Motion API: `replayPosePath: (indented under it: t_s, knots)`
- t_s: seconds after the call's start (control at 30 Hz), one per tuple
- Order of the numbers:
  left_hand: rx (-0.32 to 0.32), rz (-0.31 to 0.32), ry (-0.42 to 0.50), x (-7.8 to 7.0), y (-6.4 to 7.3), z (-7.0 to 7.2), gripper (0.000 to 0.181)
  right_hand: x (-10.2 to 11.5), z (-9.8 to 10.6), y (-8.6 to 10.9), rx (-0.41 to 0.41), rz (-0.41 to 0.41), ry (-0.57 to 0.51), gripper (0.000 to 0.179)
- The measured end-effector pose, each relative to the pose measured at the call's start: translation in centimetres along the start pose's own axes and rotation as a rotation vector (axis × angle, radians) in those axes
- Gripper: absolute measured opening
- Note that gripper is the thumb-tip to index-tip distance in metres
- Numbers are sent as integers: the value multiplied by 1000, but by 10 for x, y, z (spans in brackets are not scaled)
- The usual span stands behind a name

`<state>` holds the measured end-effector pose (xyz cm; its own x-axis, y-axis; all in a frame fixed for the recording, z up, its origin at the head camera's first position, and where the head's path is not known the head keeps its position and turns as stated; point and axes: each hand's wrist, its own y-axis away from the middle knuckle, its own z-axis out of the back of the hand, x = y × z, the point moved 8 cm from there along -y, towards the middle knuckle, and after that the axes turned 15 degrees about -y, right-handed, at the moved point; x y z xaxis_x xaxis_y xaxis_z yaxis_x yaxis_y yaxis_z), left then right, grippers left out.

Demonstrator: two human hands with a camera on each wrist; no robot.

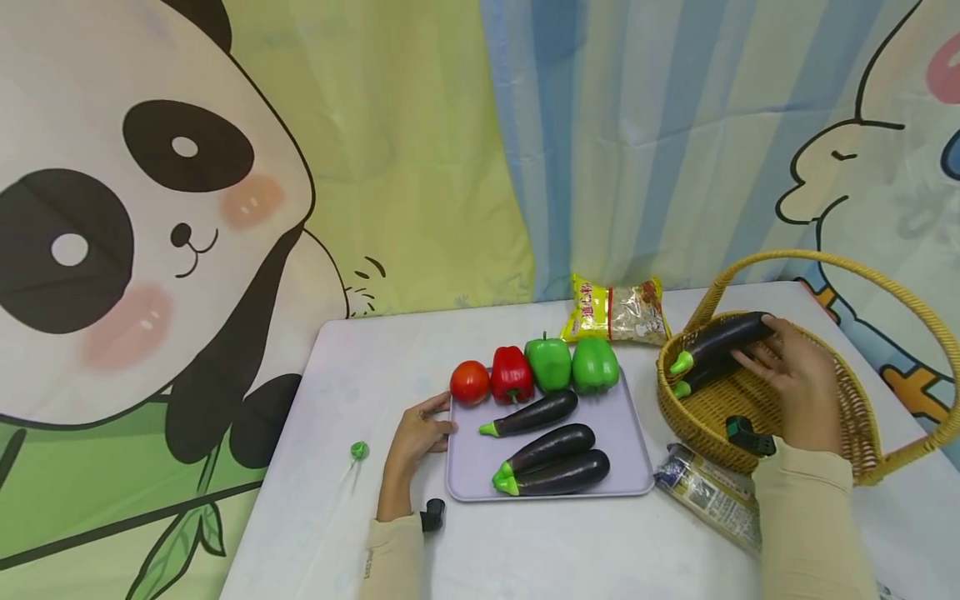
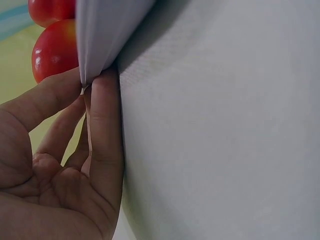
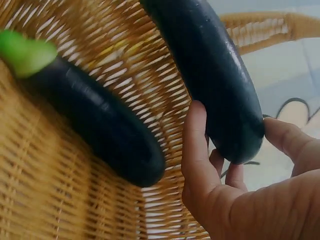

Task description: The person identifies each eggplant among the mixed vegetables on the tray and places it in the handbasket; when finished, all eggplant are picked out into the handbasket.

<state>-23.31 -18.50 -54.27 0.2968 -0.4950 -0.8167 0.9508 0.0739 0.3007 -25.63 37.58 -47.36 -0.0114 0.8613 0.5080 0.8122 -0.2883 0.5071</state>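
Note:
My right hand [image 1: 802, 379] grips an eggplant [image 3: 215, 75] by its blunt end, thumb on one side and fingers on the other, inside the wicker basket [image 1: 757, 425]. Below it lies a second eggplant [image 3: 100, 120] with a green cap, against the woven wall. At the left edge of the lilac tray [image 1: 637, 433], my left hand [image 1: 420, 433] pinches the rim between thumb and fingers. On the tray, three eggplants [image 1: 562, 473] lie in front of a tomato [image 1: 470, 382], a red bell pepper [image 1: 512, 375] and two green bell peppers [image 1: 596, 365].
A yellow snack bag [image 1: 617, 312] stands behind the tray. Between tray and basket lies another printed packet [image 1: 708, 496], partly under my right sleeve. The basket's tall handle [image 1: 885, 279] arches over its opening. A green lollipop [image 1: 359, 451] lies on the white table at left.

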Motion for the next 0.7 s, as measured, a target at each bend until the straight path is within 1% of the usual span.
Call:
replayPosePath:
  t_s: [0.1,0.2,0.23,0.3,0.37,0.4,0.43,0.47,0.5,0.6,0.7]
  knots:
    - [2,3,-1,-1,0,0,60,2,6,-13,-14,28,102,13]
    - [-2,-14,0,-4,-1,1,60,4,12,-29,-15,87,199,10]
    - [-4,-19,3,-5,-1,1,60,6,14,-34,-23,116,220,10]
    - [-6,-27,8,-6,-2,2,60,6,16,-42,-48,142,260,7]
    - [-5,-20,10,-5,-3,2,60,6,20,-48,-80,145,275,5]
    - [-1,-22,9,-5,-3,1,61,7,22,-52,-85,158,290,5]
    - [1,-16,10,-4,-3,1,61,6,26,-56,-90,153,301,7]
    - [2,-11,8,-3,-3,0,61,5,30,-62,-90,143,314,9]
    - [3,-4,9,-2,-3,0,61,4,34,-67,-78,149,324,14]
    - [4,-3,7,1,-1,-1,61,2,49,-90,-44,184,344,35]
    - [3,-5,7,1,0,0,61,0,58,-108,-24,200,344,51]
